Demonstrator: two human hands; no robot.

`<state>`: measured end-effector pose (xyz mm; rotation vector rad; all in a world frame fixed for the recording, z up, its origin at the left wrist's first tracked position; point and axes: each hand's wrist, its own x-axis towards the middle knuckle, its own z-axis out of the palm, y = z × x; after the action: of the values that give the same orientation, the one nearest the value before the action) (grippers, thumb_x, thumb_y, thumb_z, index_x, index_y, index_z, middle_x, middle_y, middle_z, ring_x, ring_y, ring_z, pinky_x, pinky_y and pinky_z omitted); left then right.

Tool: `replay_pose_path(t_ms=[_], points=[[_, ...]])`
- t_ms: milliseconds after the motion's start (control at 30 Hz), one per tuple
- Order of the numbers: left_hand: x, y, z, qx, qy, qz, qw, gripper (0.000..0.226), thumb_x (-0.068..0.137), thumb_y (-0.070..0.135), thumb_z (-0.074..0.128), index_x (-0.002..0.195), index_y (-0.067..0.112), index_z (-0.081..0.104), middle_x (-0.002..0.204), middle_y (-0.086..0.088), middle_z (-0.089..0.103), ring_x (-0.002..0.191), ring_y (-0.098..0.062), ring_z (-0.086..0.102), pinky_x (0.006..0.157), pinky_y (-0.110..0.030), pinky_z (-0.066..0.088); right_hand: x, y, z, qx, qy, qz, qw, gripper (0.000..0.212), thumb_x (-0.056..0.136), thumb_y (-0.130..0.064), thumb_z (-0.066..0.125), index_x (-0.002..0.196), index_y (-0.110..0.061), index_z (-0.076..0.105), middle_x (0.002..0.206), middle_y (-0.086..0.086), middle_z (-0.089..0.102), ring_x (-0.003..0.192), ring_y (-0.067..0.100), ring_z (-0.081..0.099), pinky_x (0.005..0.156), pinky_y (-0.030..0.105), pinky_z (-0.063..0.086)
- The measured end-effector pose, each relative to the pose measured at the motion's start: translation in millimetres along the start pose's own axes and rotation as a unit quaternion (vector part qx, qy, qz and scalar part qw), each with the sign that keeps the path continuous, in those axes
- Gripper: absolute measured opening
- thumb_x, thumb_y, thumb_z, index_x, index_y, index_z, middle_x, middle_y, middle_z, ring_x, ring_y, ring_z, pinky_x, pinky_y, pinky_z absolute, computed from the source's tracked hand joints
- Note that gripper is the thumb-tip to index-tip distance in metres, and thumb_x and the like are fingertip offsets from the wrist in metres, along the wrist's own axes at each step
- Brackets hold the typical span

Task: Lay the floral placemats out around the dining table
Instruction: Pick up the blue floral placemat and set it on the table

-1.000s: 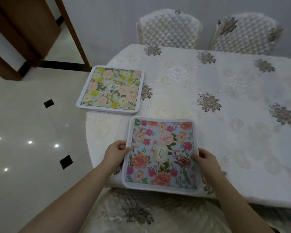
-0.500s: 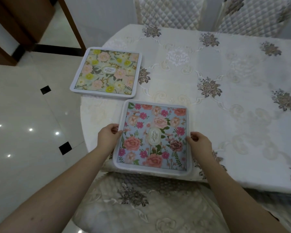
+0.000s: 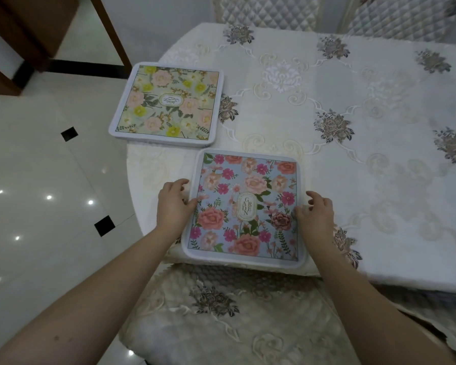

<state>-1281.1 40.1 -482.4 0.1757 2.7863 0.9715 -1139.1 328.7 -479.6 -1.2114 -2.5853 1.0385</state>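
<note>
Head view: the square blue mat with pink flowers point(image 3: 248, 209) lies flat at the near edge of the white cloth-covered table point(image 3: 353, 127). The left hand point(image 3: 173, 206) and right hand point(image 3: 315, 216) touch its sides, each grip loosely spread. The square green mat with yellow flowers point(image 3: 169, 104) lies just beyond, far left

The tablecloth point(image 3: 353, 159) is seen as cream cloth, embroidered and faintly sheened. The blue placemat point(image 3: 245, 209) and the green placemat point(image 3: 166, 101) are printed smooth and matt, with pale padded borders. The floor point(image 3: 37, 180) is tiled glossy, and the chair cover point(image 3: 216, 312) is quilted cloth.
</note>
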Motion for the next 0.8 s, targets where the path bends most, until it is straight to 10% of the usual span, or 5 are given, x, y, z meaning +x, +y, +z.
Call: replay_pose_path(t_ms=[267, 433, 800], points=[[24.6, 45.2, 35.8, 0.118, -0.003, 0.222, 0.968, 0.047, 0.097, 0.018, 0.044, 0.141, 0.002, 0.047, 0.146, -0.019, 0.048, 0.137, -0.034, 0.04, 0.116, -0.044, 0.027, 7.1, -57.9, 50.2, -0.085, -0.035, -0.212, 0.973, 0.047, 0.102, -0.023, 0.04, 0.148, -0.013, 0.037, 0.15, 0.01, 0.041, 0.14, 0.026, 0.032, 0.118, 0.043, 0.022], [41.6, 58.7, 70.5, 0.223, -0.108, 0.221, 0.943, 0.068, 0.094, 0.04, 0.008, 0.157, 0.014, 0.01, 0.165, -0.004, 0.007, 0.152, -0.019, 0.001, 0.122, -0.036, -0.001, 27.2, -72.6, 86.7, -0.161, -0.091, -0.251, 0.95, 0.064, 0.098, -0.039, 0.007, 0.155, -0.014, 0.018, 0.162, 0.004, 0.019, 0.15, 0.019, 0.01, 0.122, 0.039, 0.005], [39.9, 16.8, 58.1, 0.255, -0.09, 0.22, 0.937, 0.066, 0.1, 0.051, 0.016, 0.157, 0.02, 0.006, 0.165, 0.0, 0.002, 0.151, -0.013, 0.0, 0.122, -0.033, -0.002, 54.7, -21.0, 56.4, -0.264, -0.068, -0.207, 0.939, 0.067, 0.101, -0.05, 0.016, 0.156, -0.015, 0.002, 0.164, 0.003, 0.0, 0.15, 0.013, -0.006, 0.122, 0.034, -0.004]])
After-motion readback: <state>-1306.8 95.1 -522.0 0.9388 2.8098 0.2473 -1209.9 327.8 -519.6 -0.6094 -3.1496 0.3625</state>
